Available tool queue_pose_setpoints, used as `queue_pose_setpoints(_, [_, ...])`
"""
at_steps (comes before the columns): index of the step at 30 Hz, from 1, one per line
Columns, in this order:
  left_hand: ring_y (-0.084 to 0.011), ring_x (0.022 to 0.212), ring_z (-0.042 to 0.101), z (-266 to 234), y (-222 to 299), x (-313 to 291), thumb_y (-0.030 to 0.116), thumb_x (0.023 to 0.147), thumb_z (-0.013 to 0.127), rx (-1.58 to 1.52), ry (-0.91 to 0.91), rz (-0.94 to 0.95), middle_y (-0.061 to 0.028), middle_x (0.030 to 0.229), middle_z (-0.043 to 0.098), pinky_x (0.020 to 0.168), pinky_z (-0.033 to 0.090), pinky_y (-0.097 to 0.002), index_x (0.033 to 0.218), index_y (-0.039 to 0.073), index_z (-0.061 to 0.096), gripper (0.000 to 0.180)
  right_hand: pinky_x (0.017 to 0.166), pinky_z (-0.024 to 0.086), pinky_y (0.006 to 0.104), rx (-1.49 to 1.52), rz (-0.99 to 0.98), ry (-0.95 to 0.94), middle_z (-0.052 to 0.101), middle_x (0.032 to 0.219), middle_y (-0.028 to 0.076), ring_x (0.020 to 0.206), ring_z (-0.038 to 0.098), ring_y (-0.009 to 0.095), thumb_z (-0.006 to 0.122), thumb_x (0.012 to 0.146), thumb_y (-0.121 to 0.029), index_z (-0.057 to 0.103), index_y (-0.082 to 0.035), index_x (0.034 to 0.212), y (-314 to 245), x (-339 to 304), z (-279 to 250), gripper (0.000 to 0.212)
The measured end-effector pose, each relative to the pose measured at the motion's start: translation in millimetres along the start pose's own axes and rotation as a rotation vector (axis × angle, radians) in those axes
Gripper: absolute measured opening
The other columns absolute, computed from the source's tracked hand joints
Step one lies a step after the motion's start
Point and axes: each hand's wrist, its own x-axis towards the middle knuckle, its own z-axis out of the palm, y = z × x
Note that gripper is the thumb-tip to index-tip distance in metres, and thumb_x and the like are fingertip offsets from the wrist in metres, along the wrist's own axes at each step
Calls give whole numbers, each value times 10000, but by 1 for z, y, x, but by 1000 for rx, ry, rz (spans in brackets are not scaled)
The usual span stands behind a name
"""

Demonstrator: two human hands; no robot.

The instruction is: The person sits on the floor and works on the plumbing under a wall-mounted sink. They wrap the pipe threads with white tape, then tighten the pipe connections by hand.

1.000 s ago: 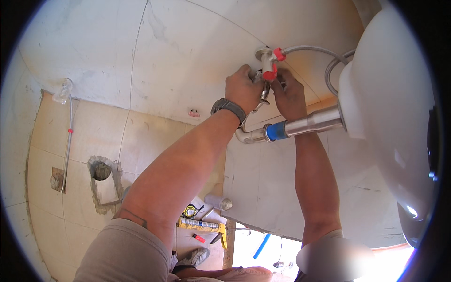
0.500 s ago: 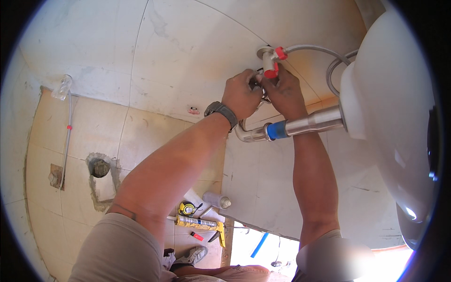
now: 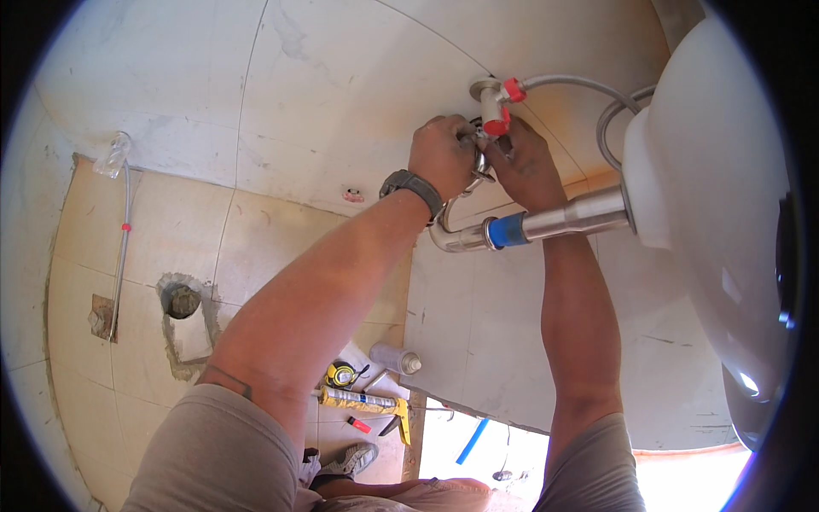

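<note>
A shiny metal drain pipe (image 3: 461, 241) with a blue band runs from the white basin and bends up toward the tiled wall. At the pipe's wall end, my left hand (image 3: 442, 158), with a dark watch at the wrist, is closed with its fingertips pinched on it. From the other side my right hand (image 3: 525, 164) also has thumb and fingers closed at that end; its forearm passes behind the pipe. Fingers hide most of the joint there. Right above them sits an angle valve (image 3: 492, 107) with red handles, joined to a braided hose (image 3: 580, 79).
The white basin (image 3: 699, 162) bulges in at the right. On the floor lie a yellow caulking gun (image 3: 363, 401), a tape measure (image 3: 340, 375), a spray can (image 3: 395, 359) and a small red item (image 3: 359, 424). A floor hole (image 3: 182, 301) and another braided hose (image 3: 125, 256) are at left.
Both hands stay at the pipe's wall end, with the fingers slightly shifted, so more of the pipe shows between them. The view has moved a little.
</note>
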Motion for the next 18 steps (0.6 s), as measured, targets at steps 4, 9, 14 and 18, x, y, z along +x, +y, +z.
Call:
queue_pose_setpoints(4, [-398,914,717,10,7,-3,89,909,685,36,86,-40,-234,1029,722,843,574,-471,1021,6,770,163,780,545,451,96,123,82,712,1001,232,866,711,366,693,921,-131,655,-4,1166,5,-4,5,279])
queue_pose_setpoints(9, [-428,943,695,16,14,-10,97,900,690,87,111,36,-205,1057,674,857,572,-505,996,26,780,149,763,551,444,164,42,100,718,931,218,820,710,355,686,917,-130,652,-6,1166,9,-4,7,280])
queue_pose_setpoints(14, [-422,986,689,12,12,-14,82,912,670,83,59,105,-204,1062,684,884,569,-487,1039,33,781,176,761,555,450,162,20,76,719,985,231,837,714,369,706,926,-161,653,-13,1180,9,-2,10,299])
queue_pose_setpoints(18, [-412,1006,692,9,9,-12,72,916,654,56,66,135,-220,1062,713,901,566,-476,1057,31,777,193,754,559,461,-8,-48,112,725,993,235,846,720,389,727,923,-189,662,-2,1178,10,0,14,322])
